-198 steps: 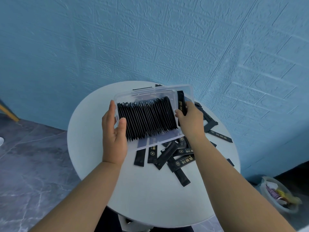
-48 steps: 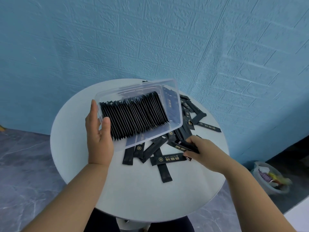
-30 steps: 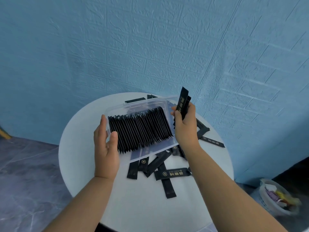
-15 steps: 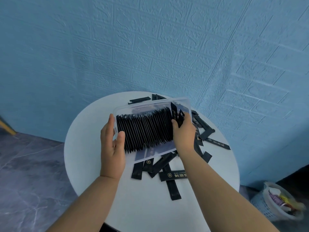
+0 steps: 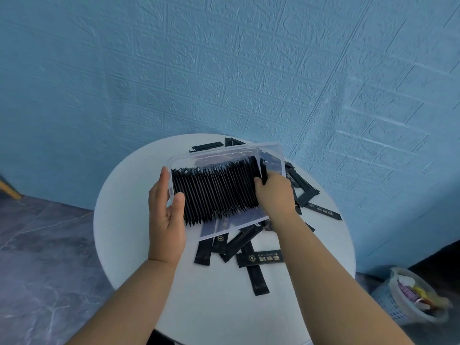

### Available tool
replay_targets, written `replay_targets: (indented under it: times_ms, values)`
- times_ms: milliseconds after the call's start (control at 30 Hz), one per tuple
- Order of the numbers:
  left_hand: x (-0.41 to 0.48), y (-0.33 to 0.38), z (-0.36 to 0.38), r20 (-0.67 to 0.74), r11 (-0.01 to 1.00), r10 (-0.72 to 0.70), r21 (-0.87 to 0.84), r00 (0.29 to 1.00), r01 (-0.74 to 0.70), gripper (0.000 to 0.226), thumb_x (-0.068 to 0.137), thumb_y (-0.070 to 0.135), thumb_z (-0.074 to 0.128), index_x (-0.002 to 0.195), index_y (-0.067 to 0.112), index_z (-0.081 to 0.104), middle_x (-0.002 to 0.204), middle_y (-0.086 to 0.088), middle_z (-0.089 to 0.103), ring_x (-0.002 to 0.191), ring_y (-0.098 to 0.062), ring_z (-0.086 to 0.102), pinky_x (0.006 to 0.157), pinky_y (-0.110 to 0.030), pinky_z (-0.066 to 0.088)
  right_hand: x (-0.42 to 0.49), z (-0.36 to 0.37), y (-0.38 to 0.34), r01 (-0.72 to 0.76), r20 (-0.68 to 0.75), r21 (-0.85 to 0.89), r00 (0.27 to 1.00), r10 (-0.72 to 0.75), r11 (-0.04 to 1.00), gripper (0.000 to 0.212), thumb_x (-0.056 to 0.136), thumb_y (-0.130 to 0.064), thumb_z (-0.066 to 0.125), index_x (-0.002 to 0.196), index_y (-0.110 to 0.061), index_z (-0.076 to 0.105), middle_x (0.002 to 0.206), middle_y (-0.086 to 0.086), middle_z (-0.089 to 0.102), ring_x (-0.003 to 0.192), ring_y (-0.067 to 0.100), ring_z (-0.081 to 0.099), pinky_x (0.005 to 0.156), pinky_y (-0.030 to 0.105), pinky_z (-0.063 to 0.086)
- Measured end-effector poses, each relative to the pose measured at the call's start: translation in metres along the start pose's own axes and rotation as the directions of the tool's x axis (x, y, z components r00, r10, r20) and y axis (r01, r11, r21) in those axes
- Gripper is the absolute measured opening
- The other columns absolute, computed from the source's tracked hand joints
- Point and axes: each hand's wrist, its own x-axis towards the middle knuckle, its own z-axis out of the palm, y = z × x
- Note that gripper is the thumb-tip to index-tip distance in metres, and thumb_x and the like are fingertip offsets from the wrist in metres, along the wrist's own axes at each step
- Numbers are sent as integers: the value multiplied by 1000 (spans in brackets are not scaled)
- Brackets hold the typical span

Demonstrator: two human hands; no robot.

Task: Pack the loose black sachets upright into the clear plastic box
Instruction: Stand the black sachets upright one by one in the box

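L hand (image 5: pixel 166 215) grips the clear box (image 5: pixel 272 158) by its left end, thumb inside against the packed row (image 5: pixel 216 192), fingers outside. Box is tilted toward the viewer over the table (image 5: pixel 219 314). R hand (image 5: pixel 275 192) is curled round the held sachets (image 5: pixel 263 170) at the row's right end, inside the box. 1 s ago they stuck up above the rim; now they're down in. Count: 1 box, 2 hands, 1 packed row (too dense to count), approx a dozen loose sachets (image 5: pixel 258 258) flat around it.
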Motion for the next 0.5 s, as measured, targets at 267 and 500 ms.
replay_targets:
  times_ms: [267, 500]
  values:
    - [1, -1, -1, -2, 1000, -6, 13, 1000, 6, 47, 94, 24, 37, 134, 43, 21, 132, 25, 30, 120, 27, 25, 93, 5, 22, -12, -8, 0, 1, -16, 145, 1000, 1, 989, 27, 97, -20, 45, 119, -6, 54, 96, 15, 65, 91, 29, 60, 75, 35, 46]
    - [1, 0, -1, 3, 1000, -2, 16, 1000, 2, 46, 96, 23, 37, 133, 44, 21, 133, 25, 28, 120, 28, 25, 94, 5, 22, -16, -21, 2, 40, -83, 268, 996, -18, 963, 25, 98, -19, 43, 116, -5, 52, 102, 10, 64, 91, 25, 59, 74, 31, 43]
